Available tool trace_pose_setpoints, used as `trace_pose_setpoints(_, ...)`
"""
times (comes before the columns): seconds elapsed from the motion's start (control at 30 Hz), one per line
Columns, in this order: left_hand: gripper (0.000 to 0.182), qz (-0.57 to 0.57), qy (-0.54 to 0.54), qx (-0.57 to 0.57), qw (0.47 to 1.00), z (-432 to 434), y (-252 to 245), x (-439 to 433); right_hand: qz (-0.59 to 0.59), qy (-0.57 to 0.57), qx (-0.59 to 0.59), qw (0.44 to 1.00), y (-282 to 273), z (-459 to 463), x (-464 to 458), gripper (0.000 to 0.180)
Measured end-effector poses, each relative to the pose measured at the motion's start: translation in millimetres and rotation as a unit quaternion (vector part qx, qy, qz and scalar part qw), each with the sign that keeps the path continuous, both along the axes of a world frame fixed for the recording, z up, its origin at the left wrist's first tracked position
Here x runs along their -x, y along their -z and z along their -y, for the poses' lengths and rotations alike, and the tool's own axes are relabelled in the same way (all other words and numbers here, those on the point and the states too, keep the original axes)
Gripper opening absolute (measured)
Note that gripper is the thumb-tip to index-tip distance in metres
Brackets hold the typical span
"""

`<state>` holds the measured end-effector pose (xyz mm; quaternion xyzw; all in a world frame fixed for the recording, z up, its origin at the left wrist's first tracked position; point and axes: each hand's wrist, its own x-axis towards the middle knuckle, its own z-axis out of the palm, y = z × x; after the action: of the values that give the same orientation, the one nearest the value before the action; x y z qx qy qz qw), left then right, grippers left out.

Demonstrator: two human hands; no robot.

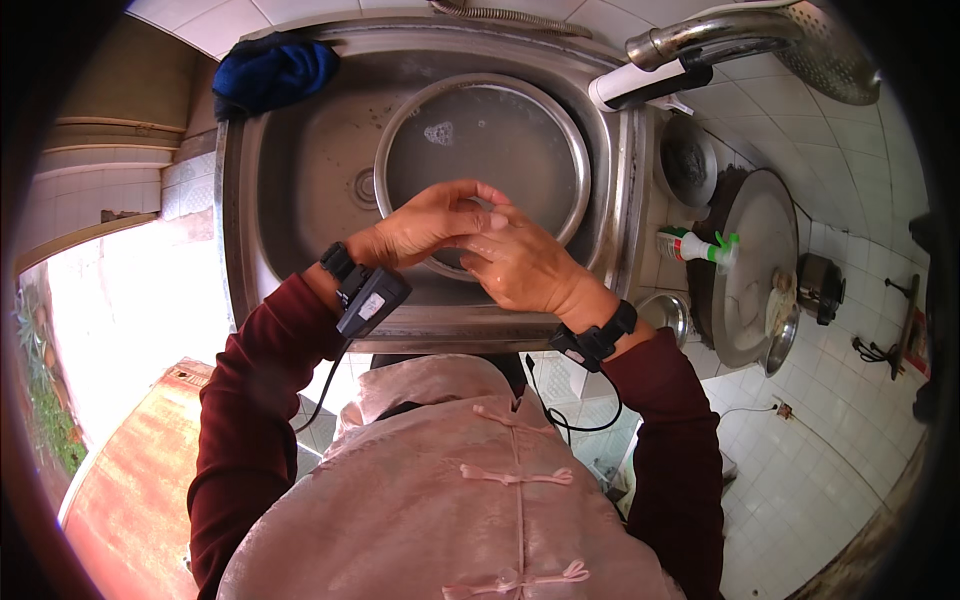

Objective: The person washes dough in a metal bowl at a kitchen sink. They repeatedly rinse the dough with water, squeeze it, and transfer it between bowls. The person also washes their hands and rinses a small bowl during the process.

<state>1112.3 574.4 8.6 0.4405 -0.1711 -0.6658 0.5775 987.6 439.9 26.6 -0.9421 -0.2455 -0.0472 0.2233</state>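
My left hand (420, 225) and my right hand (525, 262) meet over the near rim of a round stainless-steel basin (582, 169). The left thumb and fingers overlap the fingers of the right hand, and drops of water show on the skin. No object is visible between them, though the overlap hides parts of both palms. Cloudy water (495, 150) with a small patch of foam lies in the basin. It stands in the right part of a stainless-steel sink (307, 142), beside the drain (365, 187).
A blue cloth (289, 75) hangs over the sink's far left corner. A metal faucet (712, 41) reaches in at the far right. Along the right counter are a metal pan (686, 161), a spray bottle (697, 246), a large round lid (750, 277) and a metal bowl (667, 311).
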Motion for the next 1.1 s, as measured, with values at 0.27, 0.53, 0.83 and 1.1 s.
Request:
trace_pose_setpoints(0.27,0.036,0.037,-0.065,-0.110,0.991,17.8,9.8,18.4,-0.088,0.052,-0.003,0.995,3.8,-7.5,-8.6,0.011)
trace_pose_setpoints(0.53,0.062,-0.058,-0.243,-0.203,0.947,-2.1,106.7,17.8,-0.116,0.384,-0.141,0.905,94.9,1.4,-4.8,0.019)
trace_pose_setpoints(0.83,0.016,-0.146,-0.232,-0.193,0.942,3.7,134.4,25.7,-0.350,0.381,-0.842,0.156,148.4,25.0,-1.2,0.043)
trace_pose_setpoints(1.1,0.018,0.390,-0.058,-0.004,0.919,6.3,151.7,15.6,-0.237,0.293,-0.765,0.522,39.8,-22.6,-27.5,0.040)
